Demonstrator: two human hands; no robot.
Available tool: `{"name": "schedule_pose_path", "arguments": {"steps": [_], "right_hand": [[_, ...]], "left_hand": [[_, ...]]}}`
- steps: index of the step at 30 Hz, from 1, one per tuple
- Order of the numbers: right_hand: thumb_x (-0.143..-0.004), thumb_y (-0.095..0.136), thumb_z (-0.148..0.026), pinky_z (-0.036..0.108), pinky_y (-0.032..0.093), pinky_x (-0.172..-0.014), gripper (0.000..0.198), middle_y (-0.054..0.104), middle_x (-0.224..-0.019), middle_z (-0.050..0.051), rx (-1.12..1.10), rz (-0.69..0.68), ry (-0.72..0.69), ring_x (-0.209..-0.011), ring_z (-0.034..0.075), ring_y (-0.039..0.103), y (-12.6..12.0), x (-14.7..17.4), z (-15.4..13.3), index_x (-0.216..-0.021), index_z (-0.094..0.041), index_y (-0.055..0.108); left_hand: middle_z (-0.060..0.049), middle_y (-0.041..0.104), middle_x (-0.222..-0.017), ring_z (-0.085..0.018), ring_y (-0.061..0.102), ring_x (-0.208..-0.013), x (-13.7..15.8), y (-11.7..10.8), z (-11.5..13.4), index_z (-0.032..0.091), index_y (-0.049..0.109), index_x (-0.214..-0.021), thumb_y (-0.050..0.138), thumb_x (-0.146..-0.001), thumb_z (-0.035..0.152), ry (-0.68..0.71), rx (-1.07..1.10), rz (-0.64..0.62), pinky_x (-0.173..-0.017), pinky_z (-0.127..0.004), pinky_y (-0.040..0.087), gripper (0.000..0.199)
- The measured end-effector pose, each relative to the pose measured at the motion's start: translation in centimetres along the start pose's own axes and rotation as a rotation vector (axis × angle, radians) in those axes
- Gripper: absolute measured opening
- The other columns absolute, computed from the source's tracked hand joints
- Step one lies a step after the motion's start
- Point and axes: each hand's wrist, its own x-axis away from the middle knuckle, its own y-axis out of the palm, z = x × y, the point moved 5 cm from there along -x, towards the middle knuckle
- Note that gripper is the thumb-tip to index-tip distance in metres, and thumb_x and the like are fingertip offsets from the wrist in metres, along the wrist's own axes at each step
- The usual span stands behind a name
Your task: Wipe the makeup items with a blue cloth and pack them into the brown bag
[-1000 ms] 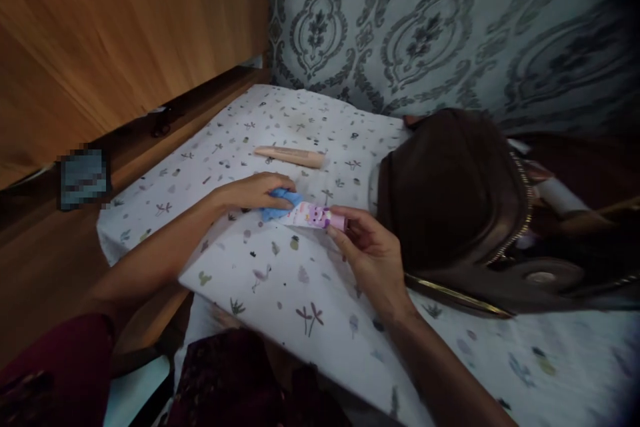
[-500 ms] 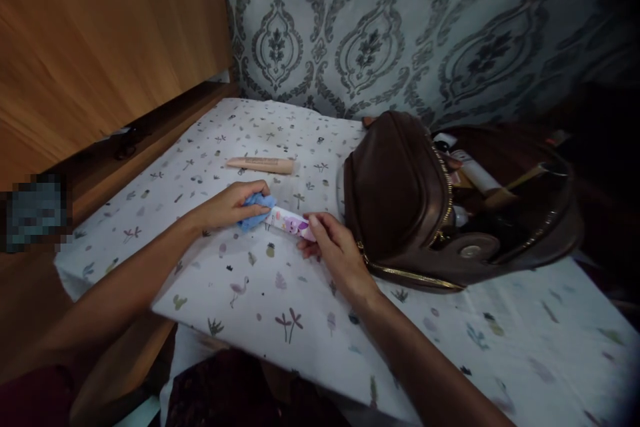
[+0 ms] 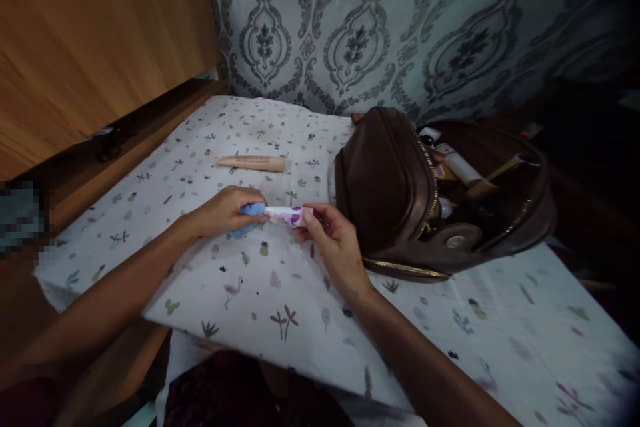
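Between my hands lies a small white tube (image 3: 284, 215) with purple print, held above the patterned cloth. My left hand (image 3: 231, 211) is closed on a crumpled blue cloth (image 3: 244, 232), pinching it against the tube's left end. With thumb and fingers, my right hand (image 3: 334, 240) grips the tube's other end. Beyond my hands a beige tube (image 3: 253, 163) rests flat on the table. Close to the right hand stands a brown leather bag (image 3: 380, 180), unzipped, with several bottles and tubes (image 3: 457, 165) showing inside.
A white cloth with plant and flamingo prints covers the table (image 3: 280, 287). Behind it rises a patterned wall (image 3: 355, 40). At the left a wooden cabinet (image 3: 100, 27) borders the table. The bag fills the table's back right.
The tube has turned from slanting down rightward to nearly level, its right end rising with my right hand. The blue cloth is bunched more tightly in my left hand. The view has shifted slightly.
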Motion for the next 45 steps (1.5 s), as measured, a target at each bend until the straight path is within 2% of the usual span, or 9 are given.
{"name": "schedule_pose_path", "arguments": {"steps": [5, 10, 17, 22, 29, 33, 38, 41, 45], "right_hand": [[-0.086, 0.061, -0.064, 0.023, 0.038, -0.044, 0.045, 0.054, -0.061, -0.005, 0.089, -0.054, 0.073, -0.048, 0.010, 0.048, 0.1, 0.1, 0.3, -0.092, -0.020, 0.060], [-0.089, 0.058, -0.063, 0.022, 0.031, -0.044, 0.042, 0.048, -0.059, -0.006, 0.100, -0.067, 0.021, -0.049, 0.010, 0.041, 0.1, 0.3, 0.1, -0.085, -0.021, 0.055], [-0.094, 0.057, -0.048, 0.024, 0.039, -0.054, 0.029, 0.051, -0.073, -0.004, 0.188, -0.105, -0.133, -0.061, 0.012, 0.048, 0.2, 0.5, -0.9, -0.106, -0.022, 0.061], [-0.089, 0.061, -0.056, 0.023, 0.041, -0.051, 0.045, 0.056, -0.076, -0.003, 0.081, -0.095, -0.072, -0.062, 0.013, 0.053, 0.0, 0.1, -0.8, -0.118, -0.022, 0.057], [-0.085, 0.061, -0.066, 0.022, 0.035, -0.045, 0.045, 0.049, -0.060, -0.006, 0.061, -0.069, 0.015, -0.050, 0.010, 0.043, 0.1, -0.1, 0.0, -0.082, -0.022, 0.054], [-0.089, 0.061, -0.055, 0.024, 0.040, -0.052, 0.033, 0.054, -0.069, -0.003, 0.111, -0.074, -0.061, -0.059, 0.012, 0.049, 0.0, 0.2, -0.6, -0.089, -0.021, 0.060], [-0.093, 0.060, -0.036, 0.027, 0.048, -0.065, 0.021, 0.064, -0.097, 0.004, 0.254, -0.088, -0.272, -0.088, 0.018, 0.060, 0.0, 0.6, -2.0, -0.110, -0.024, 0.067], [-0.096, 0.056, -0.033, 0.028, 0.052, -0.072, 0.027, 0.064, -0.111, 0.006, 0.302, -0.093, -0.356, -0.099, 0.019, 0.061, 0.1, 0.9, -2.4, -0.120, -0.026, 0.066], [-0.093, 0.063, -0.037, 0.030, 0.055, -0.072, 0.044, 0.062, -0.124, 0.010, 0.262, -0.046, -0.279, -0.104, 0.021, 0.061, -0.3, 0.6, -1.7, -0.135, -0.025, 0.056]], "left_hand": [[0.000, 0.063, -0.074, -0.014, 0.057, -0.071, 0.0, -0.2, 0.0, 0.018, 0.064, -0.079, 0.059, -0.094, 0.047, -0.007, 0.038, 0.018, -0.065, -0.023, 0.041, 0.033], [0.003, 0.052, -0.063, -0.011, 0.050, -0.061, 0.0, -0.1, 0.0, 0.017, 0.057, -0.070, 0.062, -0.090, 0.053, -0.075, 0.129, -0.025, -0.056, -0.021, 0.037, 0.042], [0.004, 0.048, -0.062, -0.009, 0.046, -0.056, 0.3, -0.1, -0.8, 0.016, 0.056, -0.070, 0.067, -0.085, 0.055, -0.223, 0.296, -0.083, -0.051, -0.019, 0.036, 0.043], [0.003, 0.051, -0.065, -0.010, 0.046, -0.058, 0.0, -0.5, -0.4, 0.016, 0.060, -0.073, 0.065, -0.085, 0.060, -0.177, 0.239, 0.009, -0.053, -0.020, 0.037, 0.046], [0.001, 0.060, -0.073, -0.011, 0.054, -0.065, -0.1, -0.1, 0.0, 0.016, 0.063, -0.075, 0.063, -0.090, 0.053, -0.074, 0.141, 0.012, -0.061, -0.022, 0.041, 0.040], [0.002, 0.058, -0.071, -0.010, 0.053, -0.063, 0.0, -0.4, -0.1, 0.016, 0.062, -0.073, 0.065, -0.089, 0.051, -0.094, 0.172, 0.012, -0.059, -0.021, 0.040, 0.039], [0.003, 0.054, -0.067, -0.009, 0.050, -0.058, 0.3, -0.8, -0.6, 0.016, 0.060, -0.072, 0.068, -0.086, 0.052, -0.168, 0.276, 0.005, -0.053, -0.020, 0.039, 0.039], [0.004, 0.053, -0.066, -0.009, 0.050, -0.058, 0.3, -0.9, -0.6, 0.016, 0.060, -0.072, 0.068, -0.086, 0.050, -0.162, 0.306, 0.006, -0.053, -0.020, 0.040, 0.038], [0.003, 0.053, -0.065, -0.010, 0.050, -0.059, 0.2, -0.9, -0.6, 0.016, 0.059, -0.069, 0.066, -0.086, 0.052, -0.148, 0.267, 0.014, -0.056, -0.020, 0.040, 0.040]]}}
